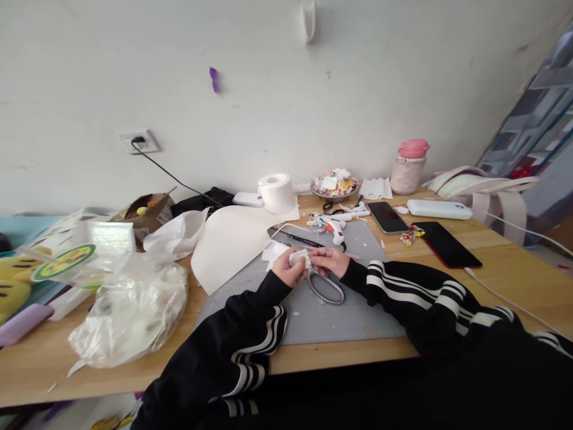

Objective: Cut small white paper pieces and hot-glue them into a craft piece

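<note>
Both hands meet above a grey cutting mat (358, 322). My left hand (286, 269) is closed on a small white piece (299, 257), which looks like paper or fabric; its exact kind is too small to tell. My right hand (330, 260) has its fingers pinched together at the right side of the same piece. Just below the hands lies a grey scissors handle (326, 289) on the mat, its blades hidden under the fingers. A black pen-like tool (299, 239) and a white hot glue gun (335, 228) lie behind the hands.
A large white sheet (233, 239) and a paper roll (275, 192) stand left of the mat. A plastic bag (134, 310) sits at the left. Two phones (387, 217), a power bank (439, 209), a pink bottle (408, 167) and a bowl of scraps (335, 185) are at the back right.
</note>
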Available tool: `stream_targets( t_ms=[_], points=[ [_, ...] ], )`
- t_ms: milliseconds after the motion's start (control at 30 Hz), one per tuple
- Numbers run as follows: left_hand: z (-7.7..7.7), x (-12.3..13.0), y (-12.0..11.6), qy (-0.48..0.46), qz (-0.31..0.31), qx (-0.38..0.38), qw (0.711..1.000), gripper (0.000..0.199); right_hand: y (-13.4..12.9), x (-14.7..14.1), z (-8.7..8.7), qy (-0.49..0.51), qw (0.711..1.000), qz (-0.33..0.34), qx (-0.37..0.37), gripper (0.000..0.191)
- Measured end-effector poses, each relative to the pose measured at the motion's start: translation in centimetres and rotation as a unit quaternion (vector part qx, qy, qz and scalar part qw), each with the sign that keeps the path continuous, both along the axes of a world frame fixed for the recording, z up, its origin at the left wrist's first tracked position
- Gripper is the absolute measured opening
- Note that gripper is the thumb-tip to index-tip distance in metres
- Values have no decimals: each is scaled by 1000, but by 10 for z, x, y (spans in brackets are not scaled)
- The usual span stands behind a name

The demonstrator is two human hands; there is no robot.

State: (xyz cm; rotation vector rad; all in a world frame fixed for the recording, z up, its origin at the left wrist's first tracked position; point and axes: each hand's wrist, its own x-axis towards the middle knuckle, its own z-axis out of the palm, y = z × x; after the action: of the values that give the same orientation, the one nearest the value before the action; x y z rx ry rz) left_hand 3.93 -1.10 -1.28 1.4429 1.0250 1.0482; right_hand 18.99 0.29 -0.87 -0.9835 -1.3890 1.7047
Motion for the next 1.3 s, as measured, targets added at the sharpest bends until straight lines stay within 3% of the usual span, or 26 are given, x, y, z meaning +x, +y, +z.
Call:
stream_targets(
  t_ms=[1100, 1300],
  points=[
    [1, -1, -3, 80, 11, 46, 996, 26, -1, 2, 0, -22, 1000, 19, 4, 30],
    [2, 0, -2, 38, 6, 29, 999, 34, -2, 1, 2, 0, 1000, 7, -2, 28]
  ],
)
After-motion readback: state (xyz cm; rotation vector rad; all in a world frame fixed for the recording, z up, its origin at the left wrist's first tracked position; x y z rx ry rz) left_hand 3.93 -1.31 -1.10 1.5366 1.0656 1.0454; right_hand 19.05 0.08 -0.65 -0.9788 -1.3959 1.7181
